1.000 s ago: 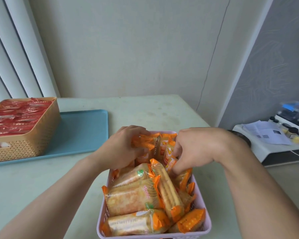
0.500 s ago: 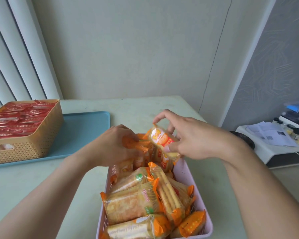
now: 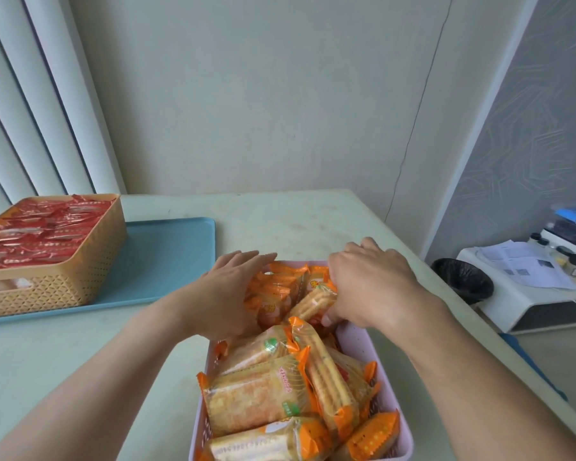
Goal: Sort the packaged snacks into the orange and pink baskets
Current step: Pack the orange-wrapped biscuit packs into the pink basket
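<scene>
Both hands are in the far end of the pink basket [image 3: 388, 367]. Left hand [image 3: 228, 294] lies flat, fingers straight, pressing on the orange-wrapped cracker packs [image 3: 273, 287] at the far left of the basket. Right hand [image 3: 369, 287] has its fingers curled down around one cracker pack [image 3: 313, 302], thumb under its near end; the pack is tilted, lying across the others. Pink basket sits near centre on the counter [image 3: 280, 224], filled with orange cracker packs, larger ones stacked at the near end. Orange basket [image 3: 90, 261] is far left, sitting on a blue tray [image 3: 167, 257], packed with red-wrapped snacks [image 3: 37, 227]. Well apart from the pink basket. Off the counter to the right: a black bin [image 3: 463, 281], and a white unit [image 3: 529, 294] with papers [image 3: 522, 264] on top.
</scene>
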The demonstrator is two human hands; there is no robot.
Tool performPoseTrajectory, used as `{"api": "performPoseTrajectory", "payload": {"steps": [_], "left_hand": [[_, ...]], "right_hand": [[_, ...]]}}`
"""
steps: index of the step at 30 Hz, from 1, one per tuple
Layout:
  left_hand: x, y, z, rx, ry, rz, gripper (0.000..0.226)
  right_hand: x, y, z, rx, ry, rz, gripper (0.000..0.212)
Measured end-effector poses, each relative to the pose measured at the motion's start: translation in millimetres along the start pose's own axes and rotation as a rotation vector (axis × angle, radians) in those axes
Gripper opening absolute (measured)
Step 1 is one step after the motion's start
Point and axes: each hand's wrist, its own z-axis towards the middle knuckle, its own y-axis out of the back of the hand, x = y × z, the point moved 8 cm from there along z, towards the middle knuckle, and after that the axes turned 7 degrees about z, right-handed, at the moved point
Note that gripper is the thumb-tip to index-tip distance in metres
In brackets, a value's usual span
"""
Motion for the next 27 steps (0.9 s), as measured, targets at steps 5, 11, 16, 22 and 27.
{"api": "performPoseTrajectory", "payload": {"steps": [5,11,16,22,27], "left_hand": [[3,5,3,-0.089,0.054,0.022,0.109],[29,16,5,-0.217,0.168,-0.027,0.099],[20,17,4,-0.173,0.081,-0.072,0.077],[21,24,-2,-0.186,0.101,0.019,0.052],[17,24,-2,-0.285,0.131,0.037,0.047]], "right_hand": [[-1,-9,8,0.004,-0.052,0.087,0.056],[5,-7,25,-0.142,-0.018,0.306,0.055],[-1,-4,26,-0.137,-0.030,0.254,0.042],[10,6,27,-0.335,0.069,0.244,0.029],[9,6,28,-0.453,0.041,0.228,0.028]]}}
